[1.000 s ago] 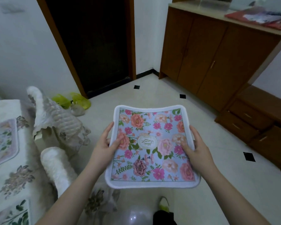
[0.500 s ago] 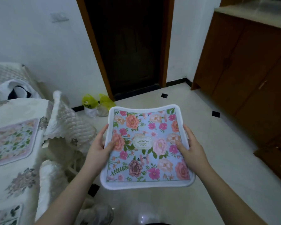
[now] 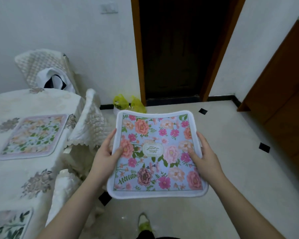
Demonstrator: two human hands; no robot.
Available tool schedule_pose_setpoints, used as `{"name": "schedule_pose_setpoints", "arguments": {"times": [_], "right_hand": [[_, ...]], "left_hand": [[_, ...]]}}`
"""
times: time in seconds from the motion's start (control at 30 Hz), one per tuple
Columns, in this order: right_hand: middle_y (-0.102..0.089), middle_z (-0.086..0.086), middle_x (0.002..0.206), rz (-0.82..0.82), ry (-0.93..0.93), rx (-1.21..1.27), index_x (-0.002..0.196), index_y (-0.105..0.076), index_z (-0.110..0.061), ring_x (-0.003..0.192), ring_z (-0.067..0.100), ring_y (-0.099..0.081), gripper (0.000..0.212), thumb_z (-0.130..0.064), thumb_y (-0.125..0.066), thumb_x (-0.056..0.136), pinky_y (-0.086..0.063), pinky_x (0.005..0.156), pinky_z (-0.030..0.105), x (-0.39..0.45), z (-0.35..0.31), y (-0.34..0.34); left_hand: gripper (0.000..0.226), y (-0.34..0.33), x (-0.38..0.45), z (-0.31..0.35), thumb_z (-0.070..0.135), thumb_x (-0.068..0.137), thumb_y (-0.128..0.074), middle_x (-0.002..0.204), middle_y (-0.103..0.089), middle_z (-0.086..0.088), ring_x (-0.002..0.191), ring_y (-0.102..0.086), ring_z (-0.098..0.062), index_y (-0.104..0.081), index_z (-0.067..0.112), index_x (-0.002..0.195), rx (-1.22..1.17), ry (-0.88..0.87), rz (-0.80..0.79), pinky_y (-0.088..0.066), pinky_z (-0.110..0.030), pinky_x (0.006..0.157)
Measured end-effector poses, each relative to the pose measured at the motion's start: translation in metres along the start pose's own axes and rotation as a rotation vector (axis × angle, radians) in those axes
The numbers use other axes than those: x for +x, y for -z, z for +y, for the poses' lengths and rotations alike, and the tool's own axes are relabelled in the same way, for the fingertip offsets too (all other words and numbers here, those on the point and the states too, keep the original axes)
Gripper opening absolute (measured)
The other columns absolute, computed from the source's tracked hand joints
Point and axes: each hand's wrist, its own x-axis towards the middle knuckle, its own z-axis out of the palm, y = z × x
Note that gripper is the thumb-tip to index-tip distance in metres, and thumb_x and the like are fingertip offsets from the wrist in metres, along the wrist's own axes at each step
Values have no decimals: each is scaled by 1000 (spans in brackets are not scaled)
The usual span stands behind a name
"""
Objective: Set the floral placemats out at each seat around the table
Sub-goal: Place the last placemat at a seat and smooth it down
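Observation:
I hold a floral placemat (image 3: pixel 155 152) flat in front of me over the floor; it is blue with pink flowers and a white border. My left hand (image 3: pixel 105 152) grips its left edge and my right hand (image 3: pixel 205 156) grips its right edge, thumbs on top. To my left stands the table (image 3: pixel 24 169) under a white flowered cloth. One placemat (image 3: pixel 33 135) lies on it near the right edge. A second placemat (image 3: pixel 9 225) shows at the table's near corner, cut off by the frame.
Two chairs with quilted white covers stand by the table: a near chair (image 3: pixel 90 125) at its right side and a far chair (image 3: pixel 41 69) against the wall. Yellow bags (image 3: pixel 128 102) lie by a dark doorway (image 3: pixel 179 49). A brown cabinet (image 3: pixel 283 83) lines the right wall.
My view has swung left toward the table, so the table and its chairs have come further into sight. The placemat stays held in both hands the same way.

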Motion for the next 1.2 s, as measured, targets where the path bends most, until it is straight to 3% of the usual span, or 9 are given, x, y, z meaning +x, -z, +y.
{"name": "schedule_pose_setpoints", "arguments": {"times": [0.1, 0.23, 0.53, 0.7, 0.9, 1.07, 1.2], "right_hand": [[-64, -10, 121, -29, 25, -39, 151, -25, -40, 96, 7, -68, 63, -38, -58, 97, -60, 76, 28, 34, -14, -22], [-64, -11, 119, -86, 30, -54, 151, -24, -41, 92, 4, -68, 65, -40, -58, 96, -56, 65, 15, 79, -38, -52], [-64, -13, 117, -144, 47, -68, 151, -23, -41, 89, 4, -70, 64, -40, -57, 97, -57, 62, 16, 152, -61, -90], [-65, -12, 117, -164, 34, -68, 150, -24, -42, 87, 2, -70, 63, -38, -58, 97, -58, 63, 18, 196, -52, -91], [-64, -19, 115, -170, 25, -18, 146, -27, -49, 87, -2, -69, 60, -37, -60, 96, -53, 58, 11, 269, -34, -82], [-65, -15, 116, -181, 19, -10, 146, -28, -48, 89, 3, -70, 60, -37, -60, 96, -55, 61, 14, 341, -30, -62], [-63, -12, 120, -212, 16, -39, 148, -28, -43, 96, 4, -67, 63, -34, -62, 96, -53, 60, 12, 391, -28, -48]], "left_hand": [[62, 19, 26, -4, 30, 94, -66, 92, -78, 8, 74, -77, -22, -37, 65, 135, -3, -14, 61, -63, -35, 59], [58, 46, 58, -4, 33, 93, -68, 93, -77, 15, 75, -77, -21, -40, 69, 128, -51, 4, 115, -62, -31, 57], [57, 73, 118, -1, 40, 90, -70, 104, -75, 9, 79, -77, -19, -39, 69, 128, -87, 34, 160, -62, -34, 60], [63, 63, 157, -4, 36, 91, -70, 108, -75, 7, 81, -77, -21, -37, 55, 142, -89, 71, 164, -64, -41, 65], [62, 36, 224, 8, 40, 88, -71, 102, -75, 16, 81, -77, -23, -39, 61, 137, -82, 82, 158, -63, -41, 64], [65, 4, 284, 29, 34, 93, -68, 106, -76, 1, 79, -77, -21, -34, 55, 144, -17, 77, 172, -64, -39, 64], [63, -14, 322, 44, 36, 93, -67, 103, -76, 10, 78, -77, -20, -33, 60, 141, 14, 66, 181, -64, -40, 66]]}}
